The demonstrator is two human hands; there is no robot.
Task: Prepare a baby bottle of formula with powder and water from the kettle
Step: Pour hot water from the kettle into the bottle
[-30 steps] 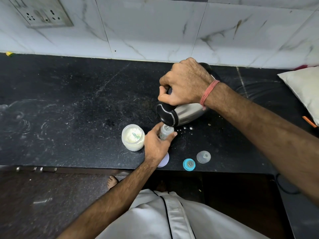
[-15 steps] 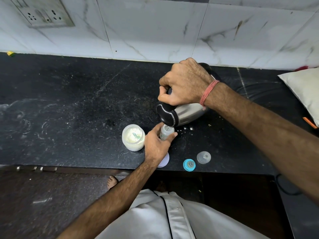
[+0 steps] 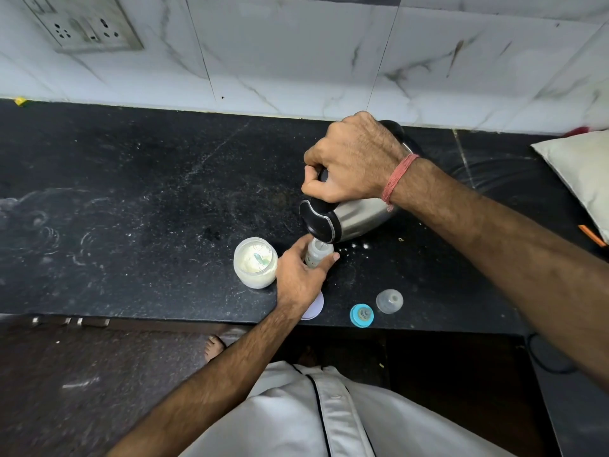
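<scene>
On the counter (image 3: 131, 199): water is being poured into the bottle.
Left to right: jar (image 3: 255, 262) is standing open; left hand (image 3: 300, 278) is gripping the bottle (image 3: 317, 255); right hand (image 3: 349, 159), clamped on the handle, is tipping the kettle (image 3: 346, 219), spout over the bottle mouth. Next likely: levelling the kettle, fitting the teat (image 3: 361, 315). Teat and cap (image 3: 389, 301) are sitting near the front edge; open room lies left.
</scene>
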